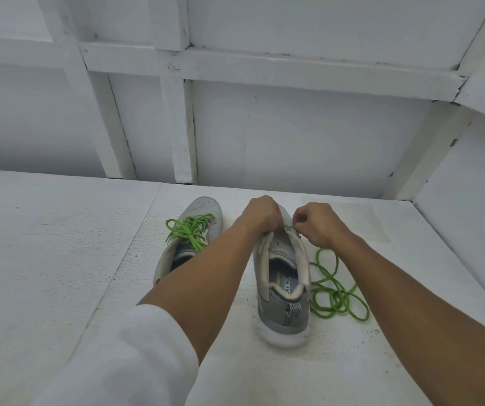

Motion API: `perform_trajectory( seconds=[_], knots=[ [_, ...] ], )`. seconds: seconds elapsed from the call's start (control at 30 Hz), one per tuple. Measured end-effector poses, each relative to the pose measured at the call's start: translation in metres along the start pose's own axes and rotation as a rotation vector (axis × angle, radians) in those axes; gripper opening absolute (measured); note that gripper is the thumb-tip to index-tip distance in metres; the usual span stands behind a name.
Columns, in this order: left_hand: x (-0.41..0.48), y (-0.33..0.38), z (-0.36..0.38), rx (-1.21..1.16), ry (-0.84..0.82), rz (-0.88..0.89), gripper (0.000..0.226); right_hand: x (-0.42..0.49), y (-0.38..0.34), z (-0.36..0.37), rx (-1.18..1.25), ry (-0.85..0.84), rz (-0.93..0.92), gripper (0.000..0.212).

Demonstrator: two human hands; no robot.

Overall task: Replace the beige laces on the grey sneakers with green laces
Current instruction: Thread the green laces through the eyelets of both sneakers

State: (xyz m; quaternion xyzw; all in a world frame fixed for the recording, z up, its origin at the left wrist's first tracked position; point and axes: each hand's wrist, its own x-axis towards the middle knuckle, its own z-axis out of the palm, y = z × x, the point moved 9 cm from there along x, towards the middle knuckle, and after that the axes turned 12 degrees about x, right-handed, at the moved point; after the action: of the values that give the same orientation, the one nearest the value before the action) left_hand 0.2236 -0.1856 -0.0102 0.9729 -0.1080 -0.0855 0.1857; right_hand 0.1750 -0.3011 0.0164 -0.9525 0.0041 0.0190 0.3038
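A white floor (59,259) fills the lower part of the view and meets a white panelled wall (294,142) crossed by painted battens. The person's two bare forearms reach forward from the bottom edge, the left one coming out of a white sleeve (136,347).

Two grey sneakers stand side by side on the floor, toes pointing at the wall. The left sneaker (206,205) is partly hidden behind the left forearm and already carries green laces (190,230), tied in a loose bow over its tongue. The right sneaker (282,288) stands between the forearms, its heel nearest the camera and its opening in plain sight.

Just beside this shoe on its right, a loose green lace (335,291) lies in untidy loops on the floor, touching neither hand.

The left hand (260,212) is curled over the front of the right sneaker and grips its upper. The right hand (317,224) is closed tight, thumb and forefinger pinching a short pale bit of beige lace (291,230) at the eyelet row; most of that lace is hidden by the hands.
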Motion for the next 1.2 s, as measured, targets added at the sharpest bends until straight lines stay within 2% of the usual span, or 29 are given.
perform_trajectory(
  seconds=[0.43,0.67,0.77,0.93,1.1,1.2],
  knots=[
    [0.002,0.002,0.003,0.087,0.02,-0.002,0.023,0.005,-0.017,0.002,-0.141,-0.041,-0.158,0.019],
    [-0.001,0.002,0.004,0.082,0.04,-0.015,0.02,0.006,-0.002,0.011,0.053,0.012,-0.058,0.008],
    [-0.005,0.005,0.002,0.101,0.054,-0.017,0.009,0.005,0.005,0.008,0.114,0.047,-0.022,0.005],
    [-0.013,0.006,0.002,0.08,0.064,-0.045,0.026,0.004,0.007,0.011,0.145,0.02,0.011,0.014],
    [-0.012,-0.002,-0.006,-0.055,-0.014,-0.053,0.019,0.003,0.007,0.013,0.116,-0.003,0.05,0.02],
    [-0.009,-0.03,-0.018,-0.359,-0.045,-0.159,0.022,0.0,0.007,0.013,0.102,-0.004,0.057,0.021]
  ],
)
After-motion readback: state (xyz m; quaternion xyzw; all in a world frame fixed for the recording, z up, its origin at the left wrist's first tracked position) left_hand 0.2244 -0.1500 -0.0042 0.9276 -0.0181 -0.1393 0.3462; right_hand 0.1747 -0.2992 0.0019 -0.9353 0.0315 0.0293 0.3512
